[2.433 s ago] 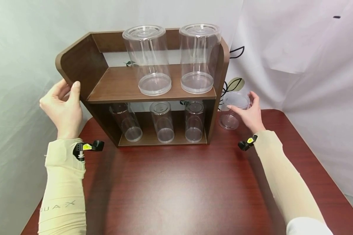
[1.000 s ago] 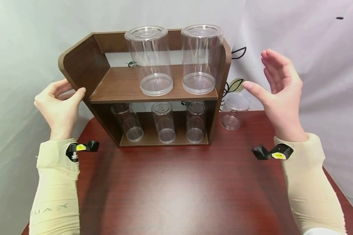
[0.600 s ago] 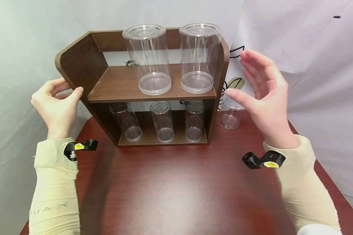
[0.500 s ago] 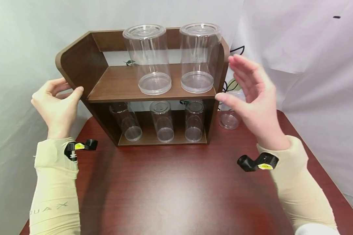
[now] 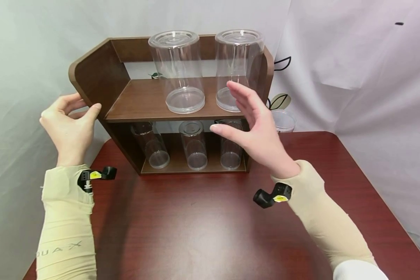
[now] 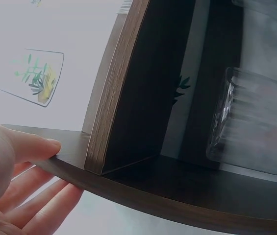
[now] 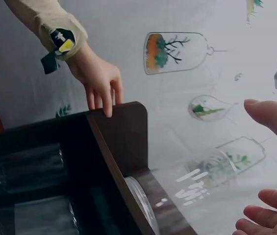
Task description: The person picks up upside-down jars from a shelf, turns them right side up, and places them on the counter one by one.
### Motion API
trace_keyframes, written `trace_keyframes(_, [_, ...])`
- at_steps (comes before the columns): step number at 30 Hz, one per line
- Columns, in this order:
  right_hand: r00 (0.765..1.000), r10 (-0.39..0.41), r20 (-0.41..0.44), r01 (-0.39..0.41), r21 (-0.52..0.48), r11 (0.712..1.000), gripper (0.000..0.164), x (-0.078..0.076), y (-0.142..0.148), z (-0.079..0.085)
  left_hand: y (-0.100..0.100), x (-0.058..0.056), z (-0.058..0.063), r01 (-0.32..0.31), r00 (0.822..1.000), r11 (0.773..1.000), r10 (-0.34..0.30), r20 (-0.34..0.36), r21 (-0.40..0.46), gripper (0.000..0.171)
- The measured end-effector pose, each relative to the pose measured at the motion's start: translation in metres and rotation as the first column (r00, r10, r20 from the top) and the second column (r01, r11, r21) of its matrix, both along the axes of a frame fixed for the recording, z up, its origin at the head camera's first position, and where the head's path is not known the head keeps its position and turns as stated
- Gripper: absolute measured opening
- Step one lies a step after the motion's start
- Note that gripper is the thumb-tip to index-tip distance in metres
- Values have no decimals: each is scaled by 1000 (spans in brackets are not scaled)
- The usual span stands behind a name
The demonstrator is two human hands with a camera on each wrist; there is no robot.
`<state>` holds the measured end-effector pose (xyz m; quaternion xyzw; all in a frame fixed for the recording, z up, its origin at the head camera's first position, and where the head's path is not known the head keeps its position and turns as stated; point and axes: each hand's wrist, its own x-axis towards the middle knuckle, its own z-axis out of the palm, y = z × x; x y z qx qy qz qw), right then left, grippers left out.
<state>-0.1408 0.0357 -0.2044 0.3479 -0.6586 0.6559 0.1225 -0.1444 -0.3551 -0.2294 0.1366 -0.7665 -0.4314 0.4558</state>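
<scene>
While the left hand (image 5: 70, 125) grips the shelf (image 5: 136, 102) by its left side, the right hand (image 5: 258, 134) — empty, thumb and fingers parted — hovers before the top-right jar (image 5: 233, 64), upright just beyond.

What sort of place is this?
Likely a staged recording corner: white cloth with printed plants hangs behind a red-brown table, a brown shelf there holds clear containers, and wrist cameras are worn.

Head cam: above, fwd/down, mid-dist., on two-tier brown shelf (image 5: 140, 99). L wrist cam (image 5: 95, 175): v. close on side panel (image 6: 197, 193), tilted. R wrist cam (image 5: 280, 193): tilted, across shelf toward L hand (image 5: 69, 128), which all 3 views share.
</scene>
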Motion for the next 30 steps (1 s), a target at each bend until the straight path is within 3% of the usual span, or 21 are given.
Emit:
trace_keyframes(10, [999,-10,33,7,85,996,89,-18,-31,26,-6,-1,-3,6,1000,1000,-6,29,2,32])
trace_keyframes(16, [987,1,159,-18,111,994,104,-35,-53,38,-6,-1,-4,16,1000,1000,-16,27,6,32])
trace_keyframes(19, [980,-53,192,17,185,983,112,-42,-64,41,-5,-1,-3,19,1000,1000,-19,20,9,32])
trace_keyframes(24, [968,-157,194,93,306,948,123,-57,-77,42,-3,-1,-2,23,1000,1000,-23,11,7,32])
trace_keyframes(30, [955,-197,222,113,341,933,131,-74,-87,29,-1,1,0,21,1000,1000,-21,9,0,31])
